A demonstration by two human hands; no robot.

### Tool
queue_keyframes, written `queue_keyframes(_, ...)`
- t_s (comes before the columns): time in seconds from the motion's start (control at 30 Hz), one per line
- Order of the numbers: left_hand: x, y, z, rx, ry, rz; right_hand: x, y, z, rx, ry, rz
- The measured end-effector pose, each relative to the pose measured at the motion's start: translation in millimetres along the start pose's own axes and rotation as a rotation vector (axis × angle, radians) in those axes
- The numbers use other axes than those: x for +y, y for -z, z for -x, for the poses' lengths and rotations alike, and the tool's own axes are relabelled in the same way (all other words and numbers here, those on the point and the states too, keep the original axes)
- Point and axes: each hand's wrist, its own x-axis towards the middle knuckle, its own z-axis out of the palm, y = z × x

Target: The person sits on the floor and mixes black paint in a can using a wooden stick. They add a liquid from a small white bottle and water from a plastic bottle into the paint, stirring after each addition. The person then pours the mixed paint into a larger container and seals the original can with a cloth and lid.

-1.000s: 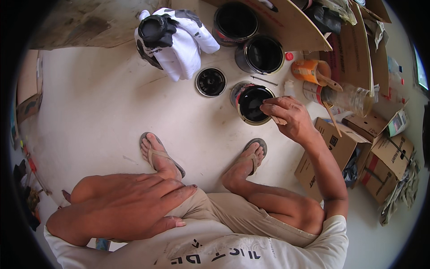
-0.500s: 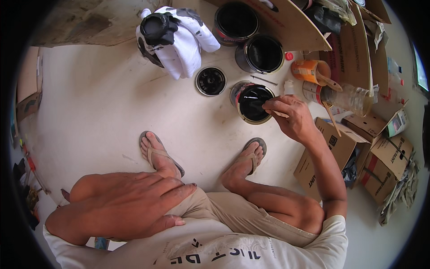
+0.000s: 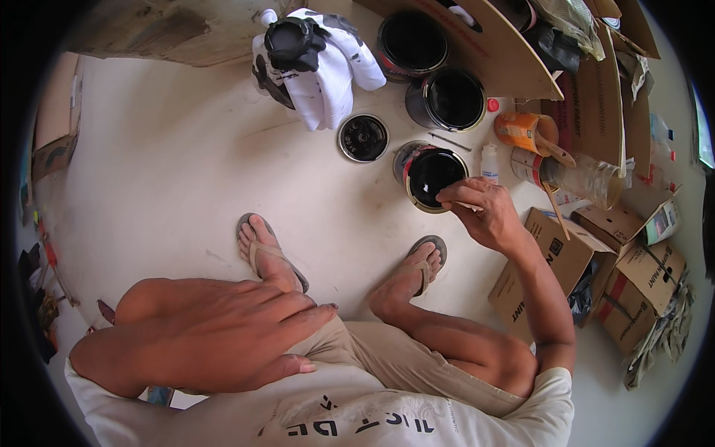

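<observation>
My right hand is pinched closed at the near right rim of an open paint can filled with glossy black paint. Between its fingers shows a bit of a thin pale stick; the rest is hidden by the hand. A white spot of glare lies on the paint. To the can's left is a round lid smeared black. Flat on my lap, by the right-angled bend of my left leg, rests my left hand, fingers stretched out and holding nothing.
Two more cans of black paint, a rear can and a nearer can, stand behind. A white figure with black patches is beside them. Rightward are a white bottle, an orange tin with a brush, a clear jar and cardboard boxes.
The view has shifted a little, so the cans appear farther right. My right hand has moved from the right side of the can toward its near rim. My left hand stays on my lap.
</observation>
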Motion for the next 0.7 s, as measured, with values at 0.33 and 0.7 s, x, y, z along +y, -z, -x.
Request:
queue_keyframes(0.33, 1, 0, 1, -0.013, -0.003, -0.007, 10, -1, 0, 0.188, 0.106, 0.258)
queue_keyframes(0.7, -2, -3, 1, -0.008, -0.020, 0.013, 11, -7, -11, 0.246, 0.172, 0.251)
